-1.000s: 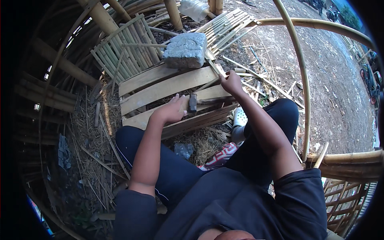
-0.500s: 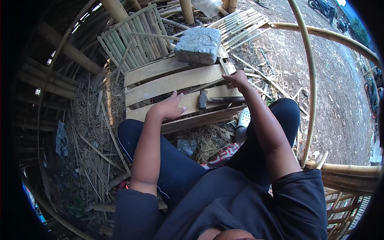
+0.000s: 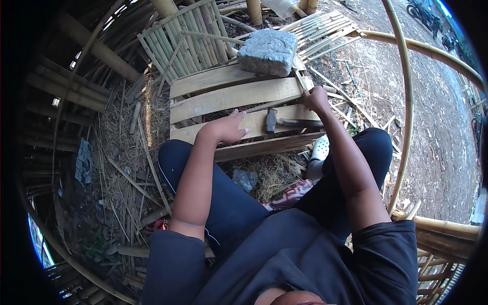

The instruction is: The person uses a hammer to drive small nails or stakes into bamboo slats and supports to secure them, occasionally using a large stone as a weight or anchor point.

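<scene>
In front of me is a low bench of pale wooden slats (image 3: pixel 231 99) with gaps between them. My left hand (image 3: pixel 226 128) hovers or rests over the near slats, fingers spread and holding nothing. At the bench's right end my right hand (image 3: pixel 316 99) is closed, its fingertips at the lower end of a narrow pale strip (image 3: pixel 301 80). What is inside those fingers is hidden. Between my hands a hammer (image 3: pixel 271 121) lies on the near slat, its dark handle pointing right. A rough grey stone block (image 3: pixel 268 52) sits on the far side of the bench.
Behind the bench lean a bamboo slat panel (image 3: pixel 185 40) and another slatted piece (image 3: pixel 325 33). A curved bamboo pole (image 3: pixel 403 101) rises at the right. Straw and sticks cover the ground at left, near a crumpled clear plastic bag (image 3: pixel 245 179). A motorcycle (image 3: pixel 424 19) stands far right.
The whole view has shifted, so the bench appears slightly farther right and higher. My right hand has closed more tightly at the bench's right end. My left hand stays over the slats.
</scene>
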Tool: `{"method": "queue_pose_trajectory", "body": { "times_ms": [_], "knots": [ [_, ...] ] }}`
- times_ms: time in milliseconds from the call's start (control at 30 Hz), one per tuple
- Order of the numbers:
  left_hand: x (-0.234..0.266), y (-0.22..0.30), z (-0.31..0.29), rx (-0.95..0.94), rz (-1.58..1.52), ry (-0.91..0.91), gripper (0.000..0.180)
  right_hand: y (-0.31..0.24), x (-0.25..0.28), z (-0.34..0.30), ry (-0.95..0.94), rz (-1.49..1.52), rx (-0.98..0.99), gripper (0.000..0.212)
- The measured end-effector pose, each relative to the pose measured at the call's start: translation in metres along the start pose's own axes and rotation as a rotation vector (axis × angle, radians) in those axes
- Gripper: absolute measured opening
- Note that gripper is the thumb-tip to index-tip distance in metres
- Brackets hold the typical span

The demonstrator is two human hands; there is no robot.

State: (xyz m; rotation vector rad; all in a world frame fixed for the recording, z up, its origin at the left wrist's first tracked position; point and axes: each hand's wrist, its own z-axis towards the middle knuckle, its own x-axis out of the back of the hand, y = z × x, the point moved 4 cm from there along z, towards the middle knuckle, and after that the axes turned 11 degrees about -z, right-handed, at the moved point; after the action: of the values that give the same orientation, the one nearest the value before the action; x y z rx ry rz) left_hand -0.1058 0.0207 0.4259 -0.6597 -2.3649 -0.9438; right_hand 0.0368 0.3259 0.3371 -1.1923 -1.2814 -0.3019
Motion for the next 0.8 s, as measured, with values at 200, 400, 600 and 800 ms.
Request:
{"method": "queue_pose_trajectory", "body": {
  "times_ms": [200,400,600,800],
  "knots": [
    [-0.007,-0.012,0.017,-0.038,0.055,0.027,0.08,0.007,-0.007,0.009,0.017,-0.048,0.042,0.048],
    [-0.013,-0.016,0.031,-0.066,0.068,0.066,0.081,0.007,-0.001,0.008,0.23,-0.141,0.202,0.049],
    [0.0,-0.016,0.046,-0.095,0.043,0.345,0.06,-0.002,0.003,0.002,0.247,-0.155,0.202,0.048],
    [-0.012,-0.001,0.08,-0.193,-0.039,0.501,0.036,0.007,-0.005,0.004,0.168,-0.185,0.227,0.045]
  ]
}}
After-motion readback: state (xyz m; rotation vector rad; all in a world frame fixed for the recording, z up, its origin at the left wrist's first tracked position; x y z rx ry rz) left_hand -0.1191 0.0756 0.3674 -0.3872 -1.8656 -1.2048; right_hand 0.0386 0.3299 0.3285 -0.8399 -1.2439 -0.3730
